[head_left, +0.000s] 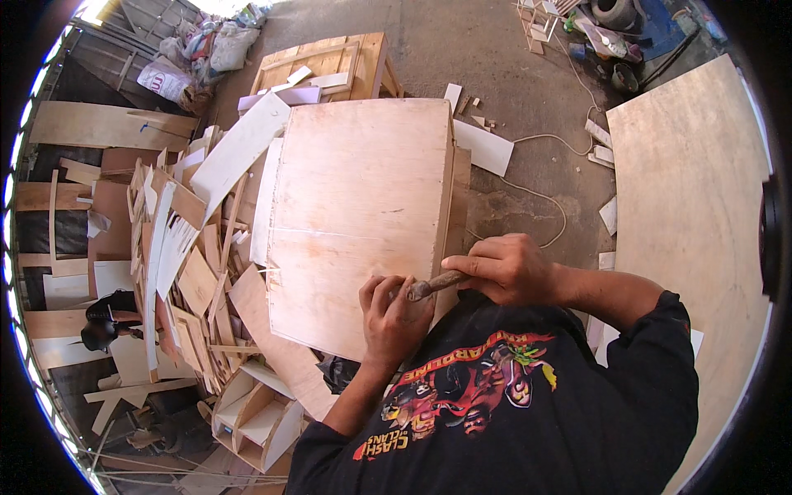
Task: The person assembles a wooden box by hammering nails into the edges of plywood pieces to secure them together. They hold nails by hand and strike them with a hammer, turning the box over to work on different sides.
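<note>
A large pale plywood box (355, 181) stands in front of me, its broad flat panel facing up. My right hand (507, 268) is wrapped round the wooden handle of a hammer (421, 290), at the box's near right edge. The hammer's head is right beside the fingers of my left hand (394, 322). That hand rests on the panel near the same edge, its fingers curled and pinched together. Whatever sits between those fingertips is too small or too hidden to make out.
Wood offcuts (198, 289) are heaped to the left, with an open compartmented wooden piece (256, 417) below them. Behind the box stands a wooden frame (363, 62). A big plywood sheet (693, 190) lies at the right, and a cord (544, 194) trails over the floor.
</note>
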A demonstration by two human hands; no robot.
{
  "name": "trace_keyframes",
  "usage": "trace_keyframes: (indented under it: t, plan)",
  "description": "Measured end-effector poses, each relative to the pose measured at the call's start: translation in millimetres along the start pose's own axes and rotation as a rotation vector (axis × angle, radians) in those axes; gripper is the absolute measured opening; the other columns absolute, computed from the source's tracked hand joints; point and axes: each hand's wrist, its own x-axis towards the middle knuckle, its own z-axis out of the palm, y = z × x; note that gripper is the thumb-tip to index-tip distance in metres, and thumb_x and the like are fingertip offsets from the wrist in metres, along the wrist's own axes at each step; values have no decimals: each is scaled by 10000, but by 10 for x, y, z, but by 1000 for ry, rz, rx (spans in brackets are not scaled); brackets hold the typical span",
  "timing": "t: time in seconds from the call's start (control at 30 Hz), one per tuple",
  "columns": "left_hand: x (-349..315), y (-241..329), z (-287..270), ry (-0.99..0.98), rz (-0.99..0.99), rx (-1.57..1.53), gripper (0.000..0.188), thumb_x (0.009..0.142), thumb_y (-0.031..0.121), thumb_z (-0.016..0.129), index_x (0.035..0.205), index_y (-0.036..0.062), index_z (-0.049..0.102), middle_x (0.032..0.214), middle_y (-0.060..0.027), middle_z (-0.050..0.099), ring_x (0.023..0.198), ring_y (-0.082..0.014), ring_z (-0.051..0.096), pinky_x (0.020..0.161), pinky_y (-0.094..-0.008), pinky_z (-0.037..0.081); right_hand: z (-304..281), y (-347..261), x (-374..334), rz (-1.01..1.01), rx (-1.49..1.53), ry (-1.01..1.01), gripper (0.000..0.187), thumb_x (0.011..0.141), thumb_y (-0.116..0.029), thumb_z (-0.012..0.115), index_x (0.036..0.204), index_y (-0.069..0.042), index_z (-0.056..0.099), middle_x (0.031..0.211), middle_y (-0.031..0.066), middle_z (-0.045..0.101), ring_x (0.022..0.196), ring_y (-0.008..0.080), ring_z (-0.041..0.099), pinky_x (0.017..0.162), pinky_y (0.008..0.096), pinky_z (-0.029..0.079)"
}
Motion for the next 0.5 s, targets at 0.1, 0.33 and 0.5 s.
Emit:
trace_keyframes:
  t: [0.1,0.33,0.5]
  plan:
    - [-5,-11,11,-22,8,-1,469,724,148,888,1155,50,733,1184,-122,636,1180,-385,548,1025,-498,484,-35,-10,11,-43,-232,-190,404,814,-188,722,1217,-185,746,794,26,645,665,230,679,566,378,546]
    - [11,-3,-1,-27,8,-28,463,726,146,885,1153,52,734,1178,-119,636,1182,-383,550,1029,-497,482,-50,-4,21,-2,-168,-125,401,812,-190,750,1211,-152,740,778,35,621,675,251,667,585,401,541]
    - [39,23,-27,-1,-5,-16,463,701,142,879,1131,40,738,1148,-129,653,1162,-391,563,998,-510,499,-72,35,3,10,-70,-61,413,798,-195,752,1208,-153,737,786,35,623,697,250,673,591,409,538]
